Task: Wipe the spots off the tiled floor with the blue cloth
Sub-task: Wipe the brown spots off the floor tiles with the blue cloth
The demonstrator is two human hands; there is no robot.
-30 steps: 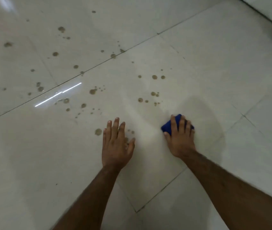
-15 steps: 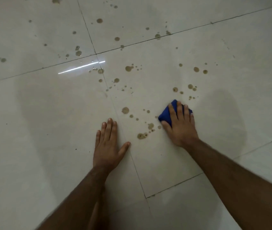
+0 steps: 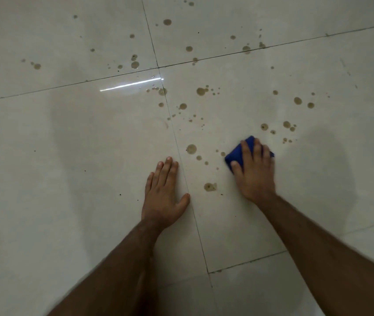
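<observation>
My right hand [image 3: 254, 172] presses a folded blue cloth [image 3: 236, 156] flat on the pale tiled floor [image 3: 67, 156]; most of the cloth is hidden under my fingers. My left hand [image 3: 163, 195] lies flat on the floor, fingers together, holding nothing, just left of a grout line. Brown spots dot the tiles: a large spot [image 3: 191, 148] and a smeared spot [image 3: 210, 186] lie between my hands, and several more spots [image 3: 286, 124] are scattered beyond the cloth and further away.
Dark grout lines [image 3: 158, 67] cross ahead of my hands. A bright light streak [image 3: 131, 85] reflects off the glossy tile. More brown spots [image 3: 135, 64] spread over the far tiles.
The view has swung to the left, so the spots and grout cross now sit nearer the centre. My right hand has stayed on the cloth; the left hand moved left, uncovering spots.
</observation>
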